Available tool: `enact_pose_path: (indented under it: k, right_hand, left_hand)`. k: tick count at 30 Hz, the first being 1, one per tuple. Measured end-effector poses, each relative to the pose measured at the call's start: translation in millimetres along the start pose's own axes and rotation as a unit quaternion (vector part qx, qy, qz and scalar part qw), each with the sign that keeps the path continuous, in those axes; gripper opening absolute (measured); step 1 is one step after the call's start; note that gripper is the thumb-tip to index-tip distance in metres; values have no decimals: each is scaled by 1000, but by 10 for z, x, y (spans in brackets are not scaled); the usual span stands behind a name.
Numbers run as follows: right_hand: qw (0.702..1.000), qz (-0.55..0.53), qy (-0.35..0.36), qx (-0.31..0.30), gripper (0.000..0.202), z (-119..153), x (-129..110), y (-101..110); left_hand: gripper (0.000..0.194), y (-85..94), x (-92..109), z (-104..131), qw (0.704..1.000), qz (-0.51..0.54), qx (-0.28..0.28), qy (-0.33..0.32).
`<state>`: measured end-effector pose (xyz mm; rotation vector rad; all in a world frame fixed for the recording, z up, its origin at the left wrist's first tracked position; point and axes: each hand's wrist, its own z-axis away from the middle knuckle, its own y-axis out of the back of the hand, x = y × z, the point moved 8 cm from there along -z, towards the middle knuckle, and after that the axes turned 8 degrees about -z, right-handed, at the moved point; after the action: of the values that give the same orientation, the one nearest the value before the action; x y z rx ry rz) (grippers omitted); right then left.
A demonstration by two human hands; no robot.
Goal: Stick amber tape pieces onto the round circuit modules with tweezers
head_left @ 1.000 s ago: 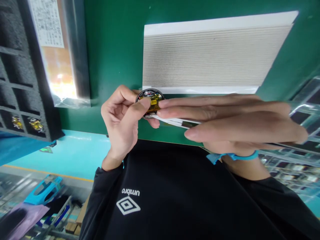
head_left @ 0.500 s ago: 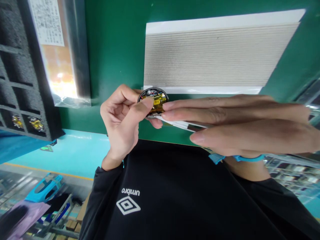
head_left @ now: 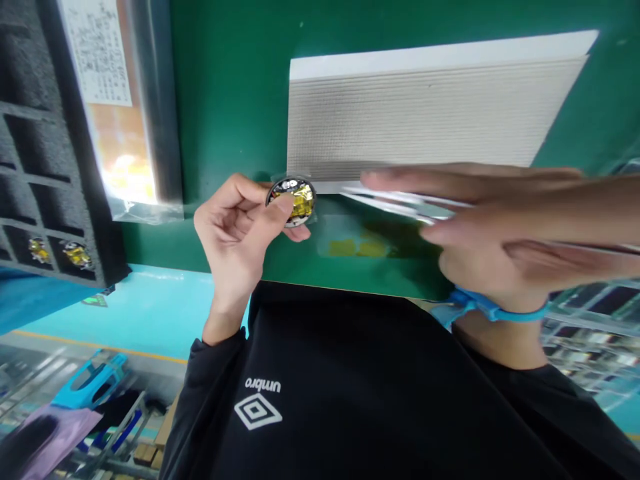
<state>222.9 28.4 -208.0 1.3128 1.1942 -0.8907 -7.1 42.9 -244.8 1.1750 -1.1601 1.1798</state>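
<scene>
Between thumb and fingers, my left hand [head_left: 235, 230] grips a small round electronic assembly [head_left: 303, 198] with a dark rim and yellow tape over its inside. The thumb lies across its face. A pair of white tweezers [head_left: 390, 202] is in my right hand [head_left: 495, 213], the tips pointing left and apart from the assembly. That hand is blurred by motion. On the green table below the tweezers lies a clear sheet with yellow tape pieces [head_left: 357, 247].
A ridged off-white board [head_left: 425, 120] lies beyond my hands. On the left are a plastic bag with a printed label [head_left: 100, 60] and a black foam tray [head_left: 107, 247], which holds similar yellow-taped parts [head_left: 77, 253]. The green table [head_left: 230, 100] ends close to my body.
My right hand has drawn back to the right with the tweezers, off the round assembly. The yellow tape sheet is now uncovered. My left hand has shifted slightly left with the assembly.
</scene>
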Motion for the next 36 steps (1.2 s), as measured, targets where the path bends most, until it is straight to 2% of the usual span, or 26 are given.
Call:
enact_pose_path:
  k: [2,4,6,12,16,25,31,36]
  right_hand:
    - [998,5,63,-17,17,-57,-47,-103]
    - [992,17,116,-37,30,-94,-62,-204]
    - [989,19,136,-49,31,-121,-18,-256]
    - [988,7,135,-73,22,-161,111,-302]
    - [987,11,144,-72,29,-173,117,-341]
    - [986,34,152,-61,17,-166,124,-352]
    - [991,39,120,-48,17,-181,132,-356]
    - [995,-45,80,-25,19,-234,151,-312]
  left_hand:
    - [32,39,0,-3,998,-61,-7,-7]
    - [31,71,-20,-4,994,-112,-11,-4]
    - [30,82,-45,-5,990,-139,-19,5]
    - [24,66,-54,-24,989,-140,-32,24]
    - [23,56,-44,-39,990,-133,-34,29]
    - [23,62,-26,-55,993,-119,-19,13]
    - [30,66,-49,-58,992,-124,-10,32]
    - [32,66,-55,-40,993,-108,17,39]
